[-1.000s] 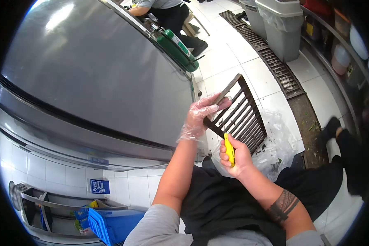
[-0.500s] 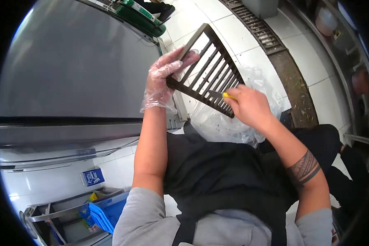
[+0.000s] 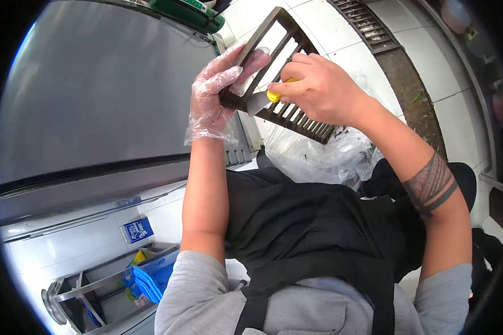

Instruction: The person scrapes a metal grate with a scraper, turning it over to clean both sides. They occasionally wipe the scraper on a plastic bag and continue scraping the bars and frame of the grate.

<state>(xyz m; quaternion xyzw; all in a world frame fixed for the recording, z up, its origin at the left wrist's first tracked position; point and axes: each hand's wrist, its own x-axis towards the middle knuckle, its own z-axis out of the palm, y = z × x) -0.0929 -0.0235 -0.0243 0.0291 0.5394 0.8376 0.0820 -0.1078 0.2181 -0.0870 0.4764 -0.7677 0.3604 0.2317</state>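
Note:
My left hand [image 3: 213,95], in a clear plastic glove, grips one end of a dark slatted metal grate [image 3: 305,128], which is held up at a tilt. My bare right hand [image 3: 324,89] is closed round the yellow handle of a small knife [image 3: 258,103]. The wide blade lies against the grate's lower side bar, close to my left hand. Dark residue coats the bars. Beneath the grate, a clear plastic bag [image 3: 318,162] with dark bits on it lies on the floor.
A large grey metal appliance [image 3: 106,89] stands on the left, with a green cylinder [image 3: 190,14] behind it. An open floor channel [image 3: 411,95] runs along the right, partly covered by a drain grating [image 3: 363,25]. Blue containers [image 3: 151,279] are at lower left.
My right hand and the knife have moved left and up along the grate, from its far slats to near my left hand. The view has shifted slightly.

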